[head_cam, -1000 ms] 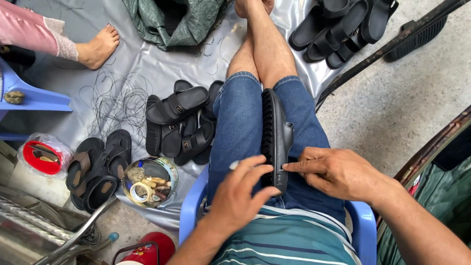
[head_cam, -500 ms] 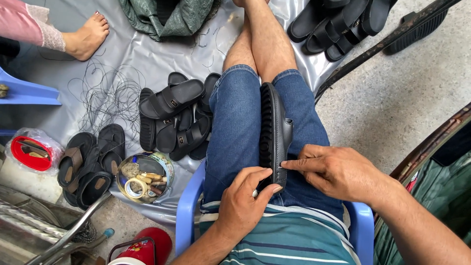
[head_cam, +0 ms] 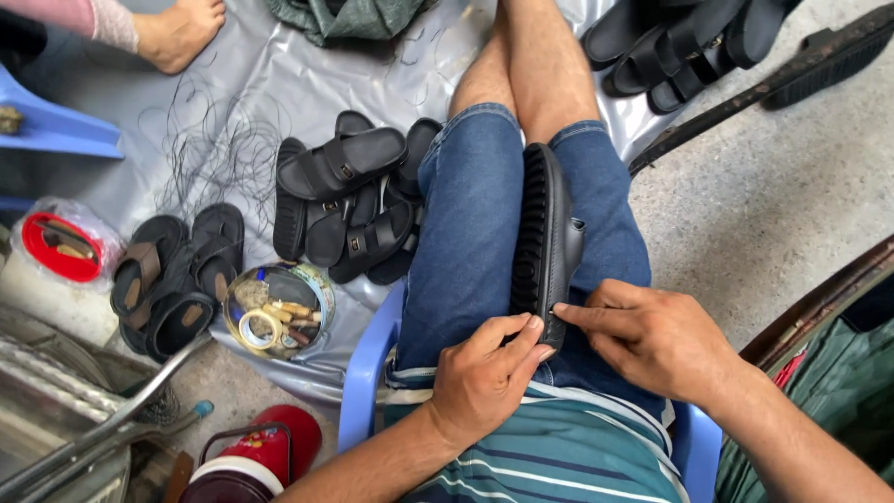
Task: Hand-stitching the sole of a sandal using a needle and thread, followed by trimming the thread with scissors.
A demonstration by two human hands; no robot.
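A black moulded rubber sandal [head_cam: 543, 244] stands on its edge between the thighs of a seated person in blue denim shorts [head_cam: 470, 224], lengthwise along the lap, heel end toward the body. Its ribbed sole faces the person's left-hand side of the picture, showing a row of fine parallel ridges; the strap side faces the other way, with a small buckle-like bit on the strap, too small to tell for sure. Matte black all over, thick at the edge.

Left hand [head_cam: 484, 377] is curled narrow, fingertips pinching the heel end of the sandal from the sole side. Right hand [head_cam: 656, 337] is closed on the same heel end from the strap side, index finger stretched out along the edge, thumb tucked under. Both hands touch the sandal and nearly meet at the heel.

The person sits on a blue plastic chair [head_cam: 368, 363] and wears a striped teal shirt [head_cam: 577, 456]. On the grey plastic sheet [head_cam: 251, 84] on the floor just beside the left knee lies a pile of black strapped sandals [head_cam: 345, 200], with a pair of brown-strapped black sandals [head_cam: 177, 275] further out. A round tin of small bits and tape rolls [head_cam: 272, 309] sits near the chair. More black sandals [head_cam: 684, 42] lie by the far foot. Another person's bare foot [head_cam: 182, 33] is at the top corner.
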